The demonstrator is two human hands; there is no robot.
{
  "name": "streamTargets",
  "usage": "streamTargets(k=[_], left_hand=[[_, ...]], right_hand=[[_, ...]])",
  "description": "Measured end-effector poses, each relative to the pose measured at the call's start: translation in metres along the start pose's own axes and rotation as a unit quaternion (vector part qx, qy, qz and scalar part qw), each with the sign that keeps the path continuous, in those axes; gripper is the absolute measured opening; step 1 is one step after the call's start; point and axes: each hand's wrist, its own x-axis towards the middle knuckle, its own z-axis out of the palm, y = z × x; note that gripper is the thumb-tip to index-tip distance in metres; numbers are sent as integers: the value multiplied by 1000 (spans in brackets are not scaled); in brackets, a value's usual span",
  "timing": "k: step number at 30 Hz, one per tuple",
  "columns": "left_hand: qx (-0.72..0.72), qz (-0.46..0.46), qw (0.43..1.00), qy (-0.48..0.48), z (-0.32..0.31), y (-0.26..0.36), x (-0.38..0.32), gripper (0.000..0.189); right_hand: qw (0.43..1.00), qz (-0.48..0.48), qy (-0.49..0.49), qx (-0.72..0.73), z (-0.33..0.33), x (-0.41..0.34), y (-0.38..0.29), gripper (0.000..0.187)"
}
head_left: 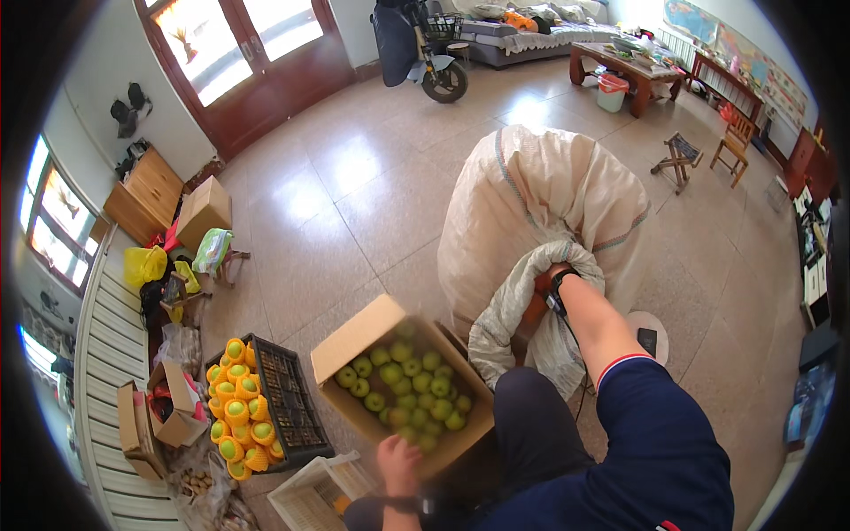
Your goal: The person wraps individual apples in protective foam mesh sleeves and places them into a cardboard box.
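Observation:
A cardboard box (355, 335) with its flaps up holds many green apples (422, 381) in front of me. My left hand (398, 458), blurred, is at the box's near left edge, its fingers loosely bent over the rim and no fruit visible in them. A large white woven sack (491, 219) stands upright to the right of the box, its mouth rolled down. My right hand (542, 285) reaches into that mouth up to the wristband; the fingers and whatever they touch are hidden. Something orange-red (531, 315) shows inside the opening.
Left of the box, a black plastic crate (292, 385) stands beside green fruit in yellow foam nets (236, 411). A white plastic basket (292, 498) sits near my left knee. Behind the sack's right side is a round stool (657, 332) with a phone (647, 341). A folding stool (677, 159) stands farther off.

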Motion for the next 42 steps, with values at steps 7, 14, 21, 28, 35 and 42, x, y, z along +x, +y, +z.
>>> streamTargets(k=[7, 14, 21, 28, 35, 42], left_hand=[[8, 9, 1000, 29, -17, -1, -5, 27], [17, 4, 1000, 9, -8, -3, -1, 32], [3, 19, 1000, 6, -1, 1, -5, 26], [-3, 30, 999, 30, -31, -2, -17, 26], [4, 32, 999, -23, -15, -5, -17, 32], [10, 41, 999, -20, -24, -2, -27, 38]], right_hand=[[991, 82, -24, 102, -42, -83, -64, 54], [985, 50, 52, 157, -27, -96, -45, 67], [982, -139, 126, 3, 30, -55, -36, 66], [968, -215, 111, 62, 35, -160, -110, 46], [925, -147, 346, -63, 79, -190, -70, 45], [962, -111, 248, 28, 94, -188, -72, 38]])
